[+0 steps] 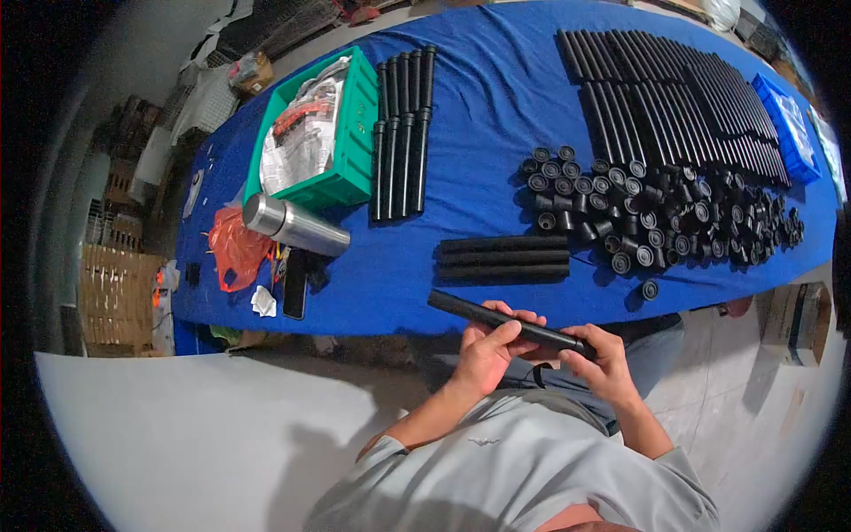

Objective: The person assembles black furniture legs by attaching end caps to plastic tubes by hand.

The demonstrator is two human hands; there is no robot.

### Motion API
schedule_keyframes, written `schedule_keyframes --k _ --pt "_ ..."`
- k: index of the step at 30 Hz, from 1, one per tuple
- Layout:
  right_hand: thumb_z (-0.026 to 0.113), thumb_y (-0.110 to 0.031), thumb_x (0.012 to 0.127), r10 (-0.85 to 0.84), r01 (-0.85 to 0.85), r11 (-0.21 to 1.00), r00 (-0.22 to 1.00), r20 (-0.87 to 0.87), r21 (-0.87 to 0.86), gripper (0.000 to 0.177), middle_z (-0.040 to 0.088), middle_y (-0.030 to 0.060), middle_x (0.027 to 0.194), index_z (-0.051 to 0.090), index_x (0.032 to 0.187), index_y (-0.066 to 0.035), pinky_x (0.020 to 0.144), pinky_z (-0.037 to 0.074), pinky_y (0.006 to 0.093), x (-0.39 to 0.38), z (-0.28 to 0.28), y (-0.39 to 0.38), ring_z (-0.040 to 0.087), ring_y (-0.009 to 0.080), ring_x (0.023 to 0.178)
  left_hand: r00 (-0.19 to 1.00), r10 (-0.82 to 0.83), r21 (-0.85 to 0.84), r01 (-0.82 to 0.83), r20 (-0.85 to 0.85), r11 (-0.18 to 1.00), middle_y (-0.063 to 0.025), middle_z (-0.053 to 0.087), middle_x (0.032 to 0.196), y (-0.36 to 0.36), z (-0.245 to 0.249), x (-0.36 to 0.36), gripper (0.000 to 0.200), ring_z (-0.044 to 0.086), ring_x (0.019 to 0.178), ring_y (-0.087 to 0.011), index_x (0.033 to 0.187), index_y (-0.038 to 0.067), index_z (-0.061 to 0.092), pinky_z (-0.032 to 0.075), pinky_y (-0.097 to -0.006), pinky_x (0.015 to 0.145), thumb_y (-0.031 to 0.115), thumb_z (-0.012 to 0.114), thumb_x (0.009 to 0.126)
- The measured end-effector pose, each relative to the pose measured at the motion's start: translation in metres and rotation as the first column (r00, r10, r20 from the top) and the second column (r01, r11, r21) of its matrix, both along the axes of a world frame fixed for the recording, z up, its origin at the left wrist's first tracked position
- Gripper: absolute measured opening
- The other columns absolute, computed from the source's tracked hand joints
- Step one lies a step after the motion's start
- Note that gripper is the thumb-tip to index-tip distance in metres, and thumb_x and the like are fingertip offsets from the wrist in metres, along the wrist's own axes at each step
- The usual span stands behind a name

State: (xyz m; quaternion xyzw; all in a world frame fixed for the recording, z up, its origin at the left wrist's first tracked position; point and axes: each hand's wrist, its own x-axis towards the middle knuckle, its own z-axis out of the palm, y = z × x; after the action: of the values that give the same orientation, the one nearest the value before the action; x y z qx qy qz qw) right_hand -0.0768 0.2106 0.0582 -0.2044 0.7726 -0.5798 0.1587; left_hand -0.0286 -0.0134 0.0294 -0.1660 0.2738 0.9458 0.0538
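Observation:
A black tube [461, 307] is held in both hands just over the front edge of the blue cloth. My left hand [493, 347] wraps round its middle, the thumb lying on top. At the tube's right end my right hand [601, 359] grips it with thumb and fingers; a darker piece seems to sit at that end, partly hidden by the fingers. Beyond the held tube, several black tubes [503, 258] lie side by side on the cloth. A loose black cap [650, 290] rests to the right, in front of a large pile of black caps [656, 213].
Rows of black tubes [656, 89] cover the back right, beside a blue tray [789, 124]. Left of centre, capped tubes [403, 133] lie by a green crate [355, 133]. A steel flask [306, 227], a phone [294, 285] and a red bag [235, 248] are at the left.

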Motion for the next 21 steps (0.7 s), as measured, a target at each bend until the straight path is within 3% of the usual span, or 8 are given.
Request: schedule_keyframes --k 6,8,9,10,12,14,17,21 --pt "0.077 -0.008 0.086 0.023 0.014 0.996 0.918 -0.397 0.091 0.036 0.068 0.0161 0.09 0.067 0.119 0.001 0.069 0.055 0.0345 0.002 0.0 -0.011 0.069 0.0273 0.083 1.0 -0.014 0.034 0.014 -0.017 0.999 -0.0194 0.068 0.12 -0.006 -0.002 -0.007 0.026 0.063 0.124 -0.0403 0.116 0.011 0.054 0.06 -0.055 0.097 0.003 0.067 0.095" --pt "0.077 -0.009 0.086 -0.012 0.028 0.998 0.959 0.282 -0.052 0.035 0.067 0.0159 0.09 0.067 0.118 0.001 0.069 0.055 0.035 0.003 0.0 -0.004 0.069 0.0281 0.083 0.998 -0.031 0.041 0.033 -0.047 0.999 -0.0196 0.068 0.12 -0.009 -0.002 -0.008 0.026 0.063 0.124 -0.0401 0.116 0.01 0.054 0.059 -0.0557 0.098 0.002 0.068 0.095" --pt "0.077 -0.01 0.087 0.007 0.072 0.992 0.802 0.597 -0.108 0.034 0.067 0.0158 0.091 0.067 0.118 0.001 0.07 0.055 0.0352 0.004 0.0 -0.002 0.069 0.0284 0.083 0.998 -0.041 0.044 0.043 -0.056 0.998 -0.0196 0.068 0.12 -0.01 -0.001 -0.007 0.026 0.063 0.124 -0.04 0.115 0.01 0.054 0.059 -0.056 0.098 0.001 0.068 0.095" --pt "0.076 -0.01 0.088 0.032 0.098 0.98 0.782 0.623 -0.172 0.031 0.068 0.0125 0.088 0.067 0.115 0.001 0.066 0.055 0.0324 0.002 -0.001 -0.002 0.068 0.0225 0.075 0.998 -0.031 0.046 0.033 -0.045 0.998 -0.0196 0.068 0.119 -0.009 0.002 -0.007 0.026 0.063 0.123 -0.0402 0.115 0.011 0.054 0.059 -0.0561 0.099 0.001 0.068 0.095" --pt "0.076 -0.01 0.089 -0.003 0.003 1.0 0.999 0.037 -0.002 0.03 0.067 0.0112 0.086 0.067 0.115 0.002 0.066 0.054 0.0316 0.0 -0.001 -0.007 0.067 0.0195 0.073 1.0 -0.011 0.049 0.013 -0.025 0.999 -0.0194 0.068 0.119 -0.005 0.007 -0.009 0.026 0.063 0.123 -0.0407 0.115 0.011 0.055 0.059 -0.0563 0.099 0.0 0.067 0.095" --pt "0.077 -0.009 0.088 0.007 0.025 0.996 0.934 -0.356 0.088 0.03 0.066 0.0108 0.084 0.067 0.113 0.003 0.067 0.052 0.0318 0.001 0.003 -0.013 0.067 0.0188 0.073 0.999 -0.026 0.06 0.028 -0.032 0.998 -0.0194 0.068 0.118 -0.009 -0.001 -0.009 0.026 0.064 0.122 -0.0408 0.115 0.011 0.055 0.059 -0.057 0.099 0.0 0.067 0.095" --pt "0.078 -0.01 0.086 -0.061 0.067 0.998 0.958 0.28 -0.009 0.032 0.066 0.0144 0.087 0.067 0.113 0.003 0.071 0.052 0.0347 0.006 0.006 -0.011 0.067 0.0257 0.08 0.999 -0.007 0.055 0.009 -0.032 0.998 -0.0195 0.068 0.118 -0.007 -0.004 -0.007 0.026 0.064 0.121 -0.0405 0.116 0.011 0.055 0.059 -0.0576 0.098 0.001 0.067 0.096" --pt "0.076 -0.012 0.089 -0.031 0.032 0.997 0.999 -0.016 0.064 0.029 0.069 0.0115 0.09 0.068 0.113 0.002 0.069 0.053 0.0329 0.004 -0.007 -0.011 0.069 0.0265 0.079 0.999 0.037 0.044 -0.036 -0.014 0.998 -0.0196 0.068 0.118 -0.004 -0.004 -0.005 0.026 0.064 0.121 -0.0399 0.118 0.012 0.055 0.059 -0.0577 0.097 0.003 0.067 0.097"
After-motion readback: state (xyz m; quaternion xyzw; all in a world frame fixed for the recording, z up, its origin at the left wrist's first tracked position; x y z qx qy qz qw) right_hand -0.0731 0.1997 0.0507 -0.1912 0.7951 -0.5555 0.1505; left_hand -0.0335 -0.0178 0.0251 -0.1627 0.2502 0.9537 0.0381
